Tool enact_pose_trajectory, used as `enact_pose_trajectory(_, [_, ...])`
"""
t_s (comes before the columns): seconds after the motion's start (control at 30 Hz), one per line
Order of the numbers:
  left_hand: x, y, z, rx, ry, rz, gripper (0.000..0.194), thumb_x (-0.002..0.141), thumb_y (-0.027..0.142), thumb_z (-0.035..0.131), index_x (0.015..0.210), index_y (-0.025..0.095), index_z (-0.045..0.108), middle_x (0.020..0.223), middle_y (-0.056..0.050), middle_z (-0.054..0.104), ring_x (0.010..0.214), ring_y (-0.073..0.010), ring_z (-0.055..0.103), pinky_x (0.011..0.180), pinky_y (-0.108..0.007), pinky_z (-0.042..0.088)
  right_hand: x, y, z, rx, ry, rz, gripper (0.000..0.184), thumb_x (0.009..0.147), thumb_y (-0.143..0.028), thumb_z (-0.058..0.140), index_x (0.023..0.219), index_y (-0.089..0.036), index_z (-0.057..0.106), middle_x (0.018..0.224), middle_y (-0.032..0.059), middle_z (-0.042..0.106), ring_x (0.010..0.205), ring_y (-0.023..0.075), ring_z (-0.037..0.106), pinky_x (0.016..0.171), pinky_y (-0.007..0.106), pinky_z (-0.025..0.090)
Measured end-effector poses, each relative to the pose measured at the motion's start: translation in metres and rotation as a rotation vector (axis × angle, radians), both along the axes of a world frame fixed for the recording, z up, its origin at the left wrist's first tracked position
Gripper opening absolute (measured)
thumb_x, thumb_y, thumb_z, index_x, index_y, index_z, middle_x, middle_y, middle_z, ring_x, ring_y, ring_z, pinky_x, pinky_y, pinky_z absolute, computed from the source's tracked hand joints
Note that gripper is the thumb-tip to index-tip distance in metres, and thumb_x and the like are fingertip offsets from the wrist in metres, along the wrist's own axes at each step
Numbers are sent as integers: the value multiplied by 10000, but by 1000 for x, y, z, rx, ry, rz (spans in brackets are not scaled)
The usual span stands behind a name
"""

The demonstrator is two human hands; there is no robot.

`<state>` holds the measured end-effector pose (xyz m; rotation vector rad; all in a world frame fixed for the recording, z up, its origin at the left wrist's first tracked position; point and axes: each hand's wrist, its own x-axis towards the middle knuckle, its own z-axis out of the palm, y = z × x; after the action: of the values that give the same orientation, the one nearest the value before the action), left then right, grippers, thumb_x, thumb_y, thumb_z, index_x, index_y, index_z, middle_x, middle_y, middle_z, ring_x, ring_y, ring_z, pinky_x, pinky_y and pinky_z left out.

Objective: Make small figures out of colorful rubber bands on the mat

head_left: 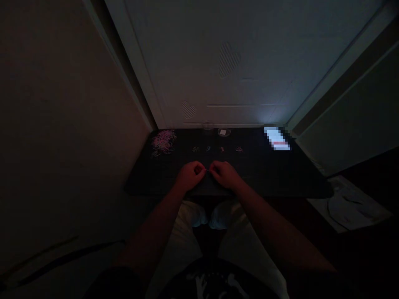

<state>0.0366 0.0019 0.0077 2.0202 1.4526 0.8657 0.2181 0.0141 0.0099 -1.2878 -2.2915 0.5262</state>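
Observation:
My left hand (192, 173) and my right hand (225, 172) meet near the front middle of the dark table. The fingertips of both are pinched and almost touching. Something tiny seems to be between them, too small and dim to name. Just beyond the hands lies a row of little clusters: a pale one (195, 149), a bluish one (208, 148), a pinkish one (222, 149) and another pinkish one (239, 149). At the far left is a heap of small, thin pink and whitish pieces (163, 141), their kind unclear.
A clear round container (208, 127) and a shallow round dish (223, 132) with a white square in it stand at the back of the table (280, 178). A lit, pixelated screen (277, 138) glows at the back right. A white door panel (199, 62) rises behind; the room is dark.

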Motion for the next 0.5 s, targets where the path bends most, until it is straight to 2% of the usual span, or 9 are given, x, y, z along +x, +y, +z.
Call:
enact_pose_trajectory(0.1, [-1, 0, 0, 46, -39, 38, 142, 783, 305, 530, 784, 175, 587, 726, -4, 612, 649, -116, 542, 614, -243, 419, 0, 0, -1, 11, -16, 6, 56, 787, -227, 519, 793, -193, 562, 686, -10, 598, 643, 124, 518, 683, 263, 308])
enact_pose_trajectory(0.27, [-3, 3, -1, 58, -167, 180, 168, 818, 306, 478, 784, 161, 554, 728, -11, 597, 642, -110, 536, 600, -237, 419, 0, -1, -1, 18, 2, 17, 50, 783, -203, 512, 766, -190, 557, 669, -14, 586, 618, 117, 501, 681, 262, 319])
enact_pose_trajectory(0.33, [-3, 3, -1, 26, -167, 149, 162, 806, 309, 497, 787, 162, 562, 718, -5, 595, 634, -109, 533, 592, -234, 418, 0, -1, -2, -3, 57, -18, 84, 777, -220, 536, 850, -195, 569, 677, -19, 592, 606, 114, 500, 664, 257, 329])
enact_pose_trajectory(0.43, [-3, 2, 0, -29, -115, 35, 160, 790, 313, 517, 801, 168, 583, 712, 1, 599, 633, -109, 533, 588, -233, 417, 0, -1, -3, -26, 119, -34, 257, 772, -256, 573, 1023, -204, 560, 723, -17, 614, 622, 116, 519, 648, 249, 340])
enact_pose_trajectory(0.5, [-2, 1, 0, -44, -72, -13, 163, 787, 316, 518, 800, 171, 592, 718, 0, 605, 644, -112, 537, 594, -236, 416, -1, 0, -4, -4, 102, 2, 188, 790, -264, 558, 967, -210, 593, 777, -1, 633, 690, 126, 544, 690, 258, 343])
